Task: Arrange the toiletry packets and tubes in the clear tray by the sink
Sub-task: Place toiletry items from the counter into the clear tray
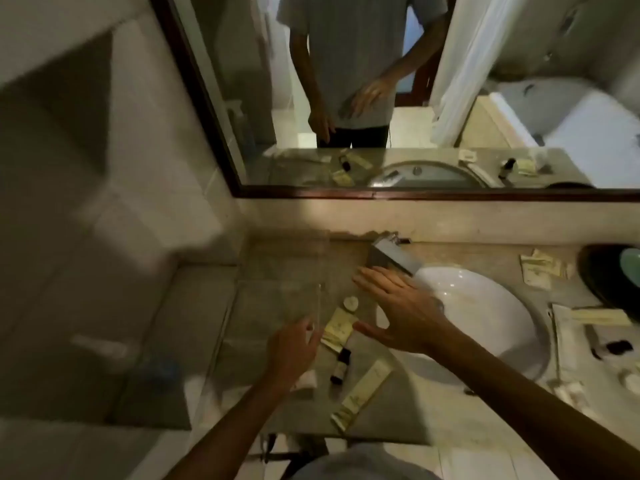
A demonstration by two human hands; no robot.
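Note:
A clear tray (pixel 277 268) stands on the stone counter left of the sink, hard to make out through the blur. My left hand (pixel 294 348) has its fingers curled on the tray's near right rim. My right hand (pixel 398 306) hovers open with fingers spread between the faucet and the basin, holding nothing. Beside the tray lie a cream packet (pixel 337 329), a round soap (pixel 350 303), a small dark bottle (pixel 340 367) and a long cream tube (pixel 363 393). A white item (pixel 306 379) shows under my left wrist.
The white sink (pixel 485 306) fills the middle, with a metal faucet (pixel 391 256) behind it. More cream packets (pixel 540 268) and a dark round dish (pixel 595 275) lie to the right. The mirror (pixel 381 98) above reflects the person. The counter's front edge is near my body.

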